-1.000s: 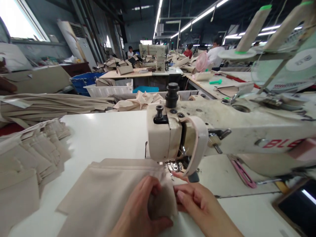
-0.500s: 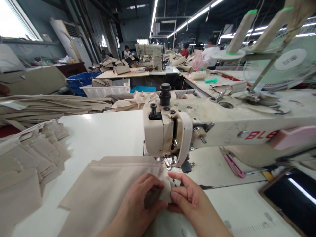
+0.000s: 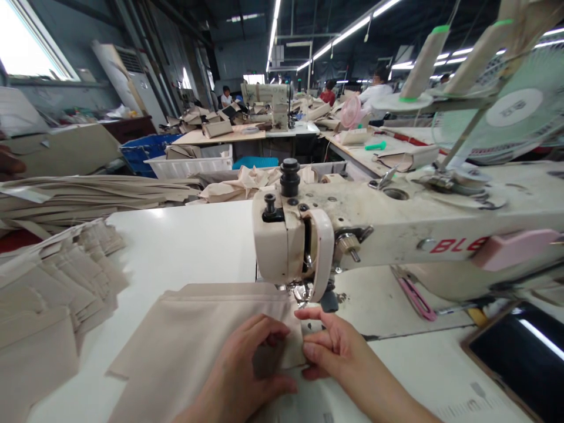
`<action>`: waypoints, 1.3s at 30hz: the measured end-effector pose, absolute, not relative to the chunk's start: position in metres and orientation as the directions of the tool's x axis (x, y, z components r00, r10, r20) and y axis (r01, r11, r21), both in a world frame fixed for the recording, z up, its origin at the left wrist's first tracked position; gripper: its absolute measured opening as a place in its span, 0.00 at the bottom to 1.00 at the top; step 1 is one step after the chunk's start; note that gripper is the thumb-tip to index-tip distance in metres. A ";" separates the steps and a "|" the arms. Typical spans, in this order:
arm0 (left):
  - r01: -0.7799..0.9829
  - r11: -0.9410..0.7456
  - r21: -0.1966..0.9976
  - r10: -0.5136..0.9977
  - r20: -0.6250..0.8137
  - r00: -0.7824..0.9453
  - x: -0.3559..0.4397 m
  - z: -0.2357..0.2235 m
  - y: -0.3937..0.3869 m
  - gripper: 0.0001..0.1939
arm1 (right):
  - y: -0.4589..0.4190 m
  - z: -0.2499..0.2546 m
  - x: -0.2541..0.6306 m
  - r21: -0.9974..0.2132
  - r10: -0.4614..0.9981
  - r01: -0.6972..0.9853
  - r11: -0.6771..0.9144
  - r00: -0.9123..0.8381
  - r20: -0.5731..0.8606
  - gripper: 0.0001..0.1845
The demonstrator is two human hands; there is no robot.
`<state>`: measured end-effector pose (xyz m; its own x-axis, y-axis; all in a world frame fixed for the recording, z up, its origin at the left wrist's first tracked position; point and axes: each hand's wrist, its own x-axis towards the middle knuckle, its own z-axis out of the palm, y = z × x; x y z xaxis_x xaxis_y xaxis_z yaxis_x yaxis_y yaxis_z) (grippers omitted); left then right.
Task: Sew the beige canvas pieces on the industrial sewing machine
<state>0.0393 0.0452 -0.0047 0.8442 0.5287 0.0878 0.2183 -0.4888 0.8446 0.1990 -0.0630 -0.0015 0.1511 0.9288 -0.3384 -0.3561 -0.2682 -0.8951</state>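
A beige fabric piece [image 3: 189,335] lies flat on the white table [image 3: 189,247], its right end under the head of a cream sewing machine [image 3: 396,229]. My left hand [image 3: 247,370] pinches the fabric's right edge, thumb and fingers closed on a fold. My right hand [image 3: 335,349] pinches the same edge from the right, just in front of the presser foot [image 3: 304,292]. Both hands touch each other at the fold.
A fanned stack of beige fabric pieces [image 3: 53,282] lies at the left edge. Long beige strips [image 3: 97,191] are piled behind. A dark tablet [image 3: 515,352] sits at the right. Pink scissors [image 3: 412,291] lie under the machine arm. Thread cones [image 3: 423,53] and a fan [image 3: 511,111] stand above. Other workers sit far back.
The view has shifted slightly, so the machine sits more to the left. Both hands have slid a little forward with the fabric edge, staying pinched on it.
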 end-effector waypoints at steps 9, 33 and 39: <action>0.190 -0.511 0.838 0.513 0.120 0.850 0.036 -0.002 0.046 0.14 | -0.064 -0.006 0.199 -0.870 0.910 -0.416 -0.264 0.192 -0.368 0.33; -0.034 -0.966 0.255 0.158 0.692 0.704 0.040 -0.011 0.021 0.10 | -0.077 -0.013 0.172 -0.813 0.838 -0.475 -0.337 0.242 -0.489 0.15; 0.005 -0.985 0.175 0.119 0.650 0.751 0.041 -0.007 0.021 0.10 | -0.078 -0.014 0.174 -0.839 0.857 -0.438 -0.322 0.242 -0.455 0.11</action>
<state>0.0414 0.0209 -0.0066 0.7508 0.1190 0.6497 0.0049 -0.9846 0.1747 0.1735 -0.0783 -0.0143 0.2418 0.8572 -0.4547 -0.4381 -0.3217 -0.8394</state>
